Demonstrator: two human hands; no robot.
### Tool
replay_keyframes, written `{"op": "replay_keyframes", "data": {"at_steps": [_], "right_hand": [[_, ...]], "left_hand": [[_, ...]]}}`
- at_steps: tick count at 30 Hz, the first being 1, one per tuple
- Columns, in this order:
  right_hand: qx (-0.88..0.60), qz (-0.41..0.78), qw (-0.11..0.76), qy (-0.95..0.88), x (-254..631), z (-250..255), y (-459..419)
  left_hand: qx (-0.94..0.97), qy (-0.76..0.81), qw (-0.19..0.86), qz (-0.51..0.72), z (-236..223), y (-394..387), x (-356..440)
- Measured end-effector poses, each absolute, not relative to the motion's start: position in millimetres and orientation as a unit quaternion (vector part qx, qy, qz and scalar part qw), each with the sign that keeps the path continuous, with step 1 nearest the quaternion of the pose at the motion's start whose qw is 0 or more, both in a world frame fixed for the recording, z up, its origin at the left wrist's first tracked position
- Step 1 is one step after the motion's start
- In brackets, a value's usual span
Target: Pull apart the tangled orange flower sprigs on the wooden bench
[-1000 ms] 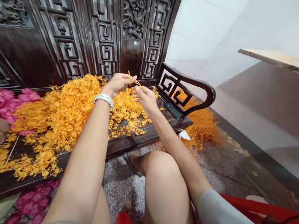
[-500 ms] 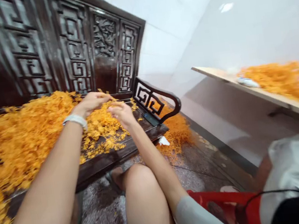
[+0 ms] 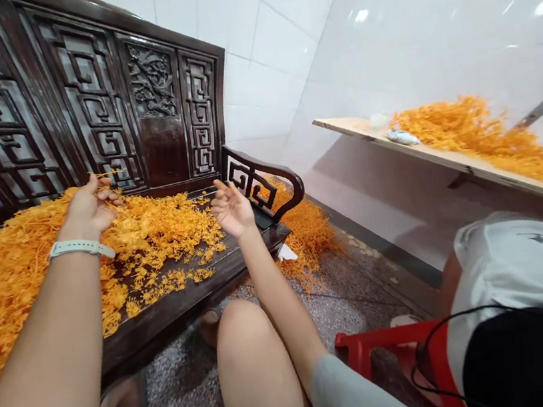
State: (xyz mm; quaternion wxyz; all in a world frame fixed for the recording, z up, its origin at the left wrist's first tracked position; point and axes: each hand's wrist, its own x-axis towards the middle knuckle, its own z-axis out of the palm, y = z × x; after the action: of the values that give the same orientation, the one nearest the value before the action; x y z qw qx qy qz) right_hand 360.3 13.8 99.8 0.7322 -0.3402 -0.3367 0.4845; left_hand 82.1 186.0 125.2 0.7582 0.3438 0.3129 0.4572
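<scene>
Orange plastic flower pieces (image 3: 22,265), thin and branching, lie heaped across the seat of a dark carved wooden bench (image 3: 185,306). Over the heap, my left hand (image 3: 90,205), with a pale band on its wrist, pinches a thin orange sprig (image 3: 106,173) between thumb and fingers. Smaller loose orange blossoms (image 3: 162,232) are spread on the seat between my hands. My right hand (image 3: 233,210) is raised near the bench's armrest (image 3: 293,183), palm up, its fingers loosely curled and apart. I see nothing in it.
More orange pieces (image 3: 307,239) are piled on the floor beyond the armrest, beside a white scrap (image 3: 287,252). At right, a wooden shelf (image 3: 451,154) bears another orange heap. A person in white clothing (image 3: 521,256) sits close by on a red stool (image 3: 386,339).
My hands were close together over the blossoms and have moved apart. The left went left with an orange sprig; the right fingers have opened. The view has shifted a little to the right.
</scene>
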Motion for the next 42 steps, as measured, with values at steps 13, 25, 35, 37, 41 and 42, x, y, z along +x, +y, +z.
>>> {"op": "replay_keyframes", "data": {"at_steps": [13, 25, 35, 37, 41, 42], "right_hand": [[-0.527, 0.278, 0.508, -0.622, 308.8, 139.2, 49.4], [-0.447, 0.474, 0.652, -0.388, 270.5, 152.2, 48.8], [-0.420, 0.548, 0.650, -0.319, 295.3, 125.3, 53.9], [-0.417, 0.556, 0.634, -0.338, 298.1, 118.3, 60.3], [-0.454, 0.546, 0.592, -0.382, 295.9, 103.0, 78.4], [-0.459, 0.542, 0.585, -0.392, 294.5, 99.6, 83.8]], "left_hand": [[0.531, 0.186, 0.664, 0.492, 175.2, 101.5, 169.3], [0.621, 0.399, 0.469, 0.485, 151.8, 83.4, 110.3], [0.710, 0.392, 0.478, 0.337, 129.5, 99.7, 113.6], [0.710, 0.372, 0.464, 0.378, 119.8, 104.7, 119.1], [0.657, 0.356, 0.459, 0.481, 93.4, 118.5, 128.3], [0.636, 0.360, 0.468, 0.496, 86.5, 122.2, 129.3]]}}
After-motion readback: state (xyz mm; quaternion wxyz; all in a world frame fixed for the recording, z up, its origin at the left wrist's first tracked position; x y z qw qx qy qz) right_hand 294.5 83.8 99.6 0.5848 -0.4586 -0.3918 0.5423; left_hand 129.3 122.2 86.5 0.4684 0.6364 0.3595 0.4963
